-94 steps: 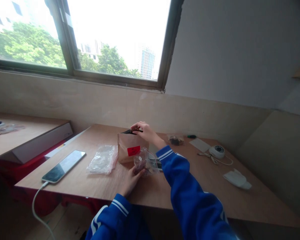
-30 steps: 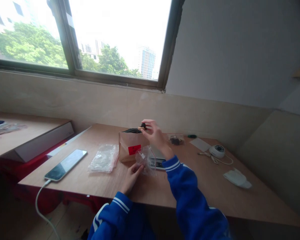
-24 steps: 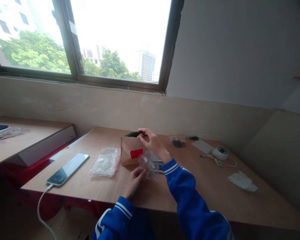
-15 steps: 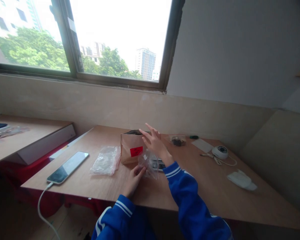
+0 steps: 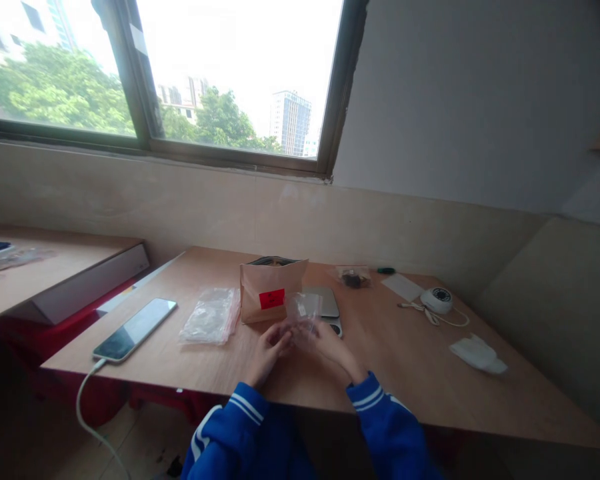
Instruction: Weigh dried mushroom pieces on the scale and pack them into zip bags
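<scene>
Both hands meet over the near middle of the wooden table (image 5: pixel 410 373). My left hand (image 5: pixel 270 345) and my right hand (image 5: pixel 326 344) pinch the lower edge of a small clear plastic bag (image 5: pixel 303 309), which they hold upright between them. Just behind it a brown paper pouch (image 5: pixel 270 291) with a red label stands open at the top, something dark showing inside. A small grey digital scale (image 5: pixel 326 305) lies to the right of the pouch, partly hidden behind the bag.
A stack of clear bags (image 5: pixel 210 316) and a phone (image 5: pixel 134 329) on a white cable lie to the left. At the back right are a small bag of dark bits (image 5: pixel 352 276), a white card (image 5: pixel 401 287), a round white device (image 5: pixel 436 300) and a white cloth (image 5: pixel 477 353).
My right hand left the top of the brown pouch, came down toward me and took hold of the small clear bag beside my left hand. The scale now shows.
</scene>
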A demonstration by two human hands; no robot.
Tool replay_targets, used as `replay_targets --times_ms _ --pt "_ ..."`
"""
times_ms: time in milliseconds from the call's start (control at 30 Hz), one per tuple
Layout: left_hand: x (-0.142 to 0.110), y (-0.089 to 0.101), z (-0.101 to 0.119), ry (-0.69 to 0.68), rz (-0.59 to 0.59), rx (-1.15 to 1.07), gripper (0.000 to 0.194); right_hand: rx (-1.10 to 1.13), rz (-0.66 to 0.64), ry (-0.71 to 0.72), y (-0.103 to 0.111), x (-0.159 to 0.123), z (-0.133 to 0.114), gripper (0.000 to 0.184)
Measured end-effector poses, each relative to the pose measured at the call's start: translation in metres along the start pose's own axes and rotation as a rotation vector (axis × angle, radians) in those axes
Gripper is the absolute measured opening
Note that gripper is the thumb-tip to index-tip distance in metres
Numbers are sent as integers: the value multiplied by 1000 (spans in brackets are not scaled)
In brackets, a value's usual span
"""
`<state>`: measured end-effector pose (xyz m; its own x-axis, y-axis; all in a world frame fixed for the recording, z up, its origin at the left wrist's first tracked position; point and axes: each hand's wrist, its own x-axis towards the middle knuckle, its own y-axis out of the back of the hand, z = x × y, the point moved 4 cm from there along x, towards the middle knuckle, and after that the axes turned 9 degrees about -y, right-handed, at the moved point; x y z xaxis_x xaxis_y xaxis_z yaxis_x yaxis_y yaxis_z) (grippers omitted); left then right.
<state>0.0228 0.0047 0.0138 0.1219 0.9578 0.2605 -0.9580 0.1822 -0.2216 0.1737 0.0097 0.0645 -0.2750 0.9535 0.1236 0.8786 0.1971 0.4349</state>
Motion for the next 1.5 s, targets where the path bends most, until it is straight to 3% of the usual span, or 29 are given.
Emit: replay_targets --times_ms 167,333,433,600,667,800,900,967,1067,1233,1367,1433,1500 --pt "1 3 -2 -28 34 -1 50 87 -86 -65 -5 -2 1 31" --pt "1 5 -5 -18 30 12 48 112 -21 -50 -4 -7 5 32" --pt "0 4 -4 3 29 -18 47 111 65 -68 17 -5 -5 34" --pt "-2 4 -6 65 67 -75 48 25 284 82 72 15 -58 31" --pt "-2 5 -8 100 67 -83 48 -34 351 162 83 30 -86 29" --pt "-3 6 -10 133 47 -73 46 -192 365 293 73 68 -127 25" --pt "-3 6 -11 131 46 -63 45 -381 320 355 53 87 -137 22" --pt "-3 6 -10 127 57 -56 45 -491 331 363 45 87 -133 25" --pt "-3 5 -9 119 60 -56 44 -472 474 325 43 65 -111 37" --pt "-3 5 -8 123 38 -62 46 -232 689 121 32 8 -33 42" --pt "-3 3 -6 104 1 -25 45 124 539 -144 11 -14 22 54" --pt "-4 0 -4 66 -31 28 44 278 434 -165 6 -16 28 47" --pt "-8 -3 -4 31 -51 80 43 320 423 -168 11 -15 25 45"
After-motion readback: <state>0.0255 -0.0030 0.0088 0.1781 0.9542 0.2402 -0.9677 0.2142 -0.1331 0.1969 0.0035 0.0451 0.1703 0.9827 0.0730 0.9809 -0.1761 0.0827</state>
